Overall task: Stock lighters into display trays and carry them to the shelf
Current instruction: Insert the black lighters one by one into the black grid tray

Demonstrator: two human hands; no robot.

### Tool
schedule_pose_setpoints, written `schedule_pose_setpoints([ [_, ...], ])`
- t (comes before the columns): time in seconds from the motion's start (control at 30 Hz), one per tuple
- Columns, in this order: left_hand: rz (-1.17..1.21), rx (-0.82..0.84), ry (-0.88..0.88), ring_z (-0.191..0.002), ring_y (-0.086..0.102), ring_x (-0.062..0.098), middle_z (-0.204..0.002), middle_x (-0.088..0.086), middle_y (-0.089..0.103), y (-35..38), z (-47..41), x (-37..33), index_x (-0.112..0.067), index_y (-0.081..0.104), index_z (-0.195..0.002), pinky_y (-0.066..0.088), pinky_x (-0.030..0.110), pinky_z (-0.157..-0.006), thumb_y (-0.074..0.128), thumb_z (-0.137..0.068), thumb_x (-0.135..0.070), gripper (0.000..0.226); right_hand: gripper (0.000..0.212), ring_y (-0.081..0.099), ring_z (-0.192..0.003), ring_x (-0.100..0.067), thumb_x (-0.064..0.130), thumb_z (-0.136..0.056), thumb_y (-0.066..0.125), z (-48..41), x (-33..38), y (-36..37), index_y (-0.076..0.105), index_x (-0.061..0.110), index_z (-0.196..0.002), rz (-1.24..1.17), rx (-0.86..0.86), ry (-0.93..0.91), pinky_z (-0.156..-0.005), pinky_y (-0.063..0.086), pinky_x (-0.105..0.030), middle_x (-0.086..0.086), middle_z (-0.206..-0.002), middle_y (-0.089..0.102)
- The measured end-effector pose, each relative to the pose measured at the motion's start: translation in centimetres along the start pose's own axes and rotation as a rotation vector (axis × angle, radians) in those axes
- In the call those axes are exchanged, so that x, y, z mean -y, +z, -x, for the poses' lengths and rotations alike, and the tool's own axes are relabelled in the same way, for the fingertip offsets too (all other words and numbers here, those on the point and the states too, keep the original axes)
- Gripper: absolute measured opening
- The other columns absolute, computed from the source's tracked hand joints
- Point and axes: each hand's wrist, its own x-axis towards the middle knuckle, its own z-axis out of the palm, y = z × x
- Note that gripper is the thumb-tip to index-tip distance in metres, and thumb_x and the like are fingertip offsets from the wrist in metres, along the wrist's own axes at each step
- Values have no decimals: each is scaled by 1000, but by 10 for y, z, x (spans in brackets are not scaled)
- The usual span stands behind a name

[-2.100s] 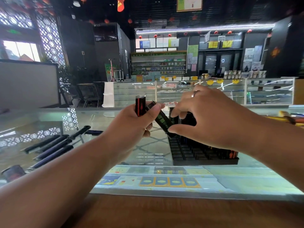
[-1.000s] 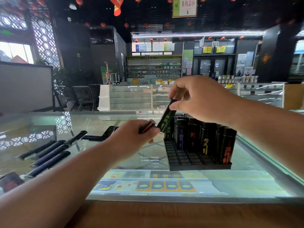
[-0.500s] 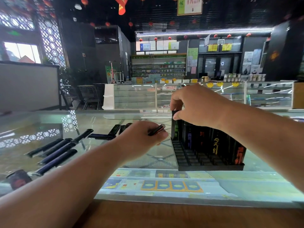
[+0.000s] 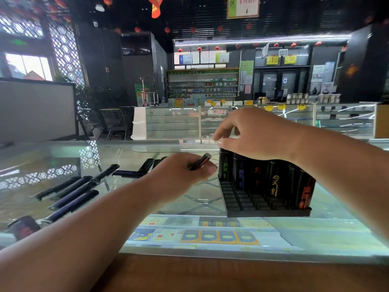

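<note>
A black display tray (image 4: 267, 212) stands on the glass counter (image 4: 52, 157), right of centre. Several black lighters (image 4: 273, 184) with coloured prints stand in its back rows; the front slots are bare. My right hand (image 4: 254, 133) hovers over the tray's back left corner. Its thumb rests on the cap of a green-print lighter (image 4: 225, 165) that stands in a slot, and its fingers are loosely bent above it. My left hand (image 4: 181, 171), just left of the tray, grips a black lighter with a red stripe (image 4: 200, 162), tilted up to the right.
Several loose dark lighters (image 4: 71, 192) lie in a row on the glass at the left, more lie behind my left hand (image 4: 136, 171), and one with red print (image 4: 23, 228) lies at the near left. A wooden ledge (image 4: 231, 275) runs along the counter's front.
My right hand took the green-print lighter from my left hand, carried it to the tray and stood it in the back left slot. My left hand lowered, keeping the red-striped lighter.
</note>
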Motion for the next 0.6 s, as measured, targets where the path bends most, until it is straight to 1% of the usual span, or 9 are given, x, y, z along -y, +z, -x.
schedule_pose_setpoints([
  [0.07, 72, 2, -6, -74, 52, 12, -79, -3, 60, 0, 2, -2, -35, 74, -94, 43, 32, -70, 65, -90, -43, 13, 14, 55, -86, 3, 31, -92, 60, 7, 4, -1, 70, 32, -103, -48, -21, -49, -69, 38, -12, 19, -94, 63],
  [0.13, 131, 17, -5, -74, 55, 6, -78, -7, 63, 0, 4, -5, -37, 75, -90, 46, 27, -72, 65, -90, -37, 10, 15, 55, -89, 3, 35, -90, 63, 13, 10, -2, 69, 35, -104, -70, -15, -82, -74, 39, -12, 22, -92, 63],
  [0.2, 180, 44, 9, -64, 51, 2, -70, -11, 61, 0, 6, -10, -39, 75, -81, 44, 24, -69, 63, -92, -33, 18, 18, 54, -90, 4, 42, -87, 65, 18, 14, -1, 68, 37, -104, -64, 12, -92, -78, 38, -16, 23, -90, 63],
  [0.27, 225, 78, 14, -59, 48, 0, -63, -16, 60, 1, 9, -13, -42, 75, -73, 43, 23, -67, 61, -93, -29, 27, 16, 54, -90, 4, 44, -86, 66, 20, 17, 1, 68, 38, -101, -51, 10, -99, -86, 37, -25, 23, -88, 63],
  [0.33, 262, 108, 19, -63, 49, 1, -66, -15, 61, 3, 11, -14, -38, 76, -82, 44, 22, -66, 61, -93, -28, 22, 11, 56, -90, 1, 43, -86, 66, 21, 18, 2, 68, 36, -95, -53, -8, -101, -91, 38, -31, 20, -87, 65],
  [0.47, 277, 105, 36, -64, 52, 2, -71, -13, 63, 2, 11, -14, -33, 75, -94, 45, 23, -65, 60, -94, -31, 15, 8, 61, -84, -6, 38, -89, 65, 22, 16, -1, 68, 30, -89, -87, -27, -60, -81, 48, -31, 13, -84, 68],
  [0.53, 272, 74, 20, -63, 52, 3, -72, -11, 63, 2, 12, -15, -29, 72, -102, 46, 24, -66, 54, -95, -36, 20, 11, 63, -78, -12, 37, -89, 65, 21, 13, -6, 68, 27, -86, -142, -57, -11, -71, 49, -31, 8, -82, 69],
  [0.6, 288, 50, 6, -60, 51, 4, -73, -9, 63, 2, 12, -15, -27, 70, -105, 46, 24, -66, 48, -97, -41, 27, 12, 65, -75, -22, 35, -88, 66, 20, 9, -10, 69, 24, -84, -235, -98, 45, -67, 47, -30, 1, -80, 72],
])
